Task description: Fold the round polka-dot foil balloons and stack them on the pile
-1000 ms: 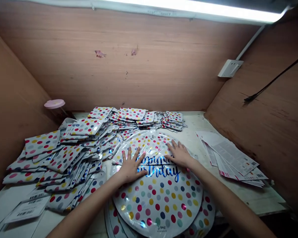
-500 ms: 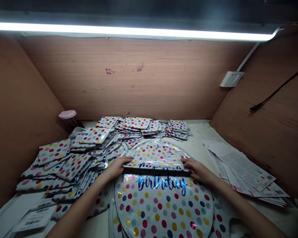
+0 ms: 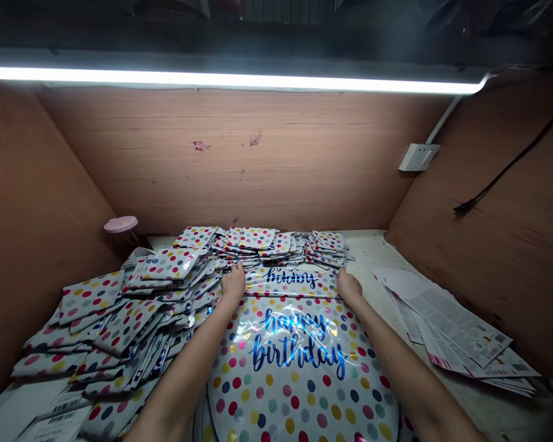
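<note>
Nearest us: flat round polka-dot foil sheet [image 3: 299, 396], "happy birthday" reading upright to us, edges of more sheets [image 3: 201, 420] showing under it at lower left

Near left corner: white barcoded cards [image 3: 62, 423] on the worktop [image 3: 371, 242], beside the packet heap

Just beyond the big lettering: folded foil strip [image 3: 290, 283] with "happy" on it. It lies at the flat sheet's far end, long axis crosswise, left to right, squarely between the two hands

Left hand [image 3: 233, 283] is at the strip's left end, right hand [image 3: 349, 286] at its right end; we'd call them equally near. Both have fingers curled in and look to be pinching the strip's ends; fingertips mostly hidden, so we can't tell exact finger placement

Outside the left arm: packet heap [image 3: 133, 322], same dots, folded pieces stacked at mixed tilts. Outside the right arm: fanned printed papers [image 3: 447, 319], apart from the right hand

Past the heap on the left: lidded cup [image 3: 121, 224], pink lid on; we can't make out its contents

Straight past the strip: row of folded packets [image 3: 257, 238], just beyond both hands, then the wooden rear panel [image 3: 235, 159] closing off the back
</note>
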{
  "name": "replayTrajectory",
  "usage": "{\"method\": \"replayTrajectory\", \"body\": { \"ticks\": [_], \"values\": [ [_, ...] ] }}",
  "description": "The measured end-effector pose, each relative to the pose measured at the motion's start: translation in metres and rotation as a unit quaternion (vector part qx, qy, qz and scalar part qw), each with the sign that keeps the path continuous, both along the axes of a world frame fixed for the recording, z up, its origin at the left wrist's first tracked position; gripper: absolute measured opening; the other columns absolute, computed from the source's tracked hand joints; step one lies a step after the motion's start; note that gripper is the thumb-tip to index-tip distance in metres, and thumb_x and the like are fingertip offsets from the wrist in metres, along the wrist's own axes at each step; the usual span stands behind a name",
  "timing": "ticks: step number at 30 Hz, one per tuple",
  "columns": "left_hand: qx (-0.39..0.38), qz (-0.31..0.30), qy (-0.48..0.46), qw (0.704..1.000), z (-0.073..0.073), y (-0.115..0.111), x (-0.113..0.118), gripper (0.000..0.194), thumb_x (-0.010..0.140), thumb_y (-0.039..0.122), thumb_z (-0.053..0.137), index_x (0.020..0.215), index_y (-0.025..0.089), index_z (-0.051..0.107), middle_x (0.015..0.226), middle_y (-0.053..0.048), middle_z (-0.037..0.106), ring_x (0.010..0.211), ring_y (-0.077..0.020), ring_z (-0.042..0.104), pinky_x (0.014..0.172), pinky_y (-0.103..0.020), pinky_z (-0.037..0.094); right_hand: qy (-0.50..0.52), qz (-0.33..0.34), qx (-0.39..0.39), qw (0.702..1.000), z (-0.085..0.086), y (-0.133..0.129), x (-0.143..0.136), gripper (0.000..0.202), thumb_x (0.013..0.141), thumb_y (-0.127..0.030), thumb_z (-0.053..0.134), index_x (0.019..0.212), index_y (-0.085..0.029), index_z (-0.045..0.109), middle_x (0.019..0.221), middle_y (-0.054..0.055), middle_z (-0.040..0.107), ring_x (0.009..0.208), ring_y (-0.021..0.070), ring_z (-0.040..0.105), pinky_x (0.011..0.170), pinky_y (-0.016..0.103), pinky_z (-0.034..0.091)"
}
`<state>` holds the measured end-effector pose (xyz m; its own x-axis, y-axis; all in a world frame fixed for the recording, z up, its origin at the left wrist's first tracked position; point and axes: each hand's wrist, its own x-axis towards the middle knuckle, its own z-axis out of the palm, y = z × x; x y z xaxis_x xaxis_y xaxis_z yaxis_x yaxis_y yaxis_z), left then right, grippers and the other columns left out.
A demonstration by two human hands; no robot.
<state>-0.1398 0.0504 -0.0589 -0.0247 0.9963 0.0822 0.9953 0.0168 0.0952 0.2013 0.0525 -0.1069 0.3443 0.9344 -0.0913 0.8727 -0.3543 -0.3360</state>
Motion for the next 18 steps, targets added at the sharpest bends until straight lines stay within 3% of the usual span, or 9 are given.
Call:
{"method": "replayTrajectory", "body": {
  "ticks": [2, 4, 7, 10, 14, 16, 18],
  "values": [
    [0.015, -0.05, 0.009, 0.999, 0.003, -0.012, 0.02, 0.05, 0.09, 0.012, 0.031, 0.139, 0.015, 0.04, 0.136, -0.022, 0.046, 0.126, -0.035, 0.043, 0.099, -0.055, 0.037, -0.013, -0.004, -0.014, 1.0, -0.002, 0.005, -0.001, 0.032, 0.098, -0.025, 0.033, 0.116, -0.009, 0.054, 0.102, 0.021, 0.064, 0.095, 0.0274, 0.063, 0.077, 0.039, 0.048],
    [0.005, -0.132, 0.013, 0.991, 0.001, -0.029, 0.048, 0.05, 0.09, 0.021, 0.039, 0.14, 0.023, 0.041, 0.146, -0.012, 0.038, 0.135, -0.0311, 0.032, 0.109, -0.05, 0.029, -0.022, -0.01, -0.024, 0.999, -0.003, 0.008, -0.002, 0.03, 0.097, -0.031, 0.044, 0.117, -0.012, 0.055, 0.106, 0.014, 0.063, 0.094, 0.0224, 0.062, 0.079, 0.038, 0.05],
    [-0.053, -0.222, 0.021, 0.973, -0.01, -0.043, 0.098, 0.061, 0.084, 0.036, 0.056, 0.141, 0.023, 0.039, 0.142, -0.01, 0.043, 0.13, -0.0295, 0.038, 0.107, -0.043, 0.036, -0.031, -0.017, -0.029, 0.999, 0.0, 0.01, 0.0, 0.033, 0.093, -0.038, 0.054, 0.117, -0.016, 0.055, 0.11, 0.006, 0.061, 0.092, 0.018, 0.061, 0.081, 0.039, 0.052],
    [-0.112, -0.212, 0.043, 0.97, -0.016, -0.038, 0.139, 0.077, 0.073, 0.031, 0.071, 0.14, 0.012, 0.039, 0.13, -0.021, 0.05, 0.118, -0.0347, 0.05, 0.093, -0.044, 0.047, -0.033, -0.011, -0.013, 0.999, 0.01, 0.002, 0.003, 0.031, 0.097, -0.035, 0.045, 0.116, -0.013, 0.056, 0.103, 0.01, 0.063, 0.09, 0.0195, 0.062, 0.077, 0.034, 0.05],
    [-0.135, -0.163, 0.061, 0.976, -0.009, -0.029, 0.162, 0.044, 0.087, 0.03, 0.061, 0.127, 0.014, 0.05, 0.121, -0.013, 0.056, 0.104, -0.0246, 0.059, 0.085, -0.042, 0.052, -0.071, -0.002, 0.085, 0.994, 0.025, -0.041, -0.008, 0.043, 0.098, -0.035, 0.034, 0.133, -0.01, 0.041, 0.125, 0.02, 0.053, 0.112, 0.0296, 0.052, 0.089, 0.038, 0.043],
    [-0.127, -0.157, 0.052, 0.978, 0.002, -0.029, 0.161, 0.033, 0.092, 0.033, 0.055, 0.12, 0.015, 0.054, 0.117, -0.009, 0.057, 0.099, -0.02, 0.06, 0.083, -0.04, 0.053, -0.093, 0.065, 0.169, 0.979, 0.022, -0.071, -0.021, 0.042, 0.098, -0.032, 0.029, 0.129, -0.011, 0.046, 0.127, 0.019, 0.051, 0.117, 0.031, 0.047, 0.095, 0.041, 0.039],
    [-0.108, -0.164, 0.031, 0.98, 0.022, -0.03, 0.154, 0.033, 0.091, 0.034, 0.056, 0.116, 0.014, 0.056, 0.114, -0.008, 0.059, 0.096, -0.0189, 0.061, 0.082, -0.039, 0.053, -0.083, 0.181, 0.211, 0.957, 0.013, -0.098, -0.035, 0.039, 0.098, -0.031, 0.028, 0.117, -0.014, 0.057, 0.12, 0.016, 0.057, 0.114, 0.0282, 0.05, 0.096, 0.039, 0.039]
  ]
}}
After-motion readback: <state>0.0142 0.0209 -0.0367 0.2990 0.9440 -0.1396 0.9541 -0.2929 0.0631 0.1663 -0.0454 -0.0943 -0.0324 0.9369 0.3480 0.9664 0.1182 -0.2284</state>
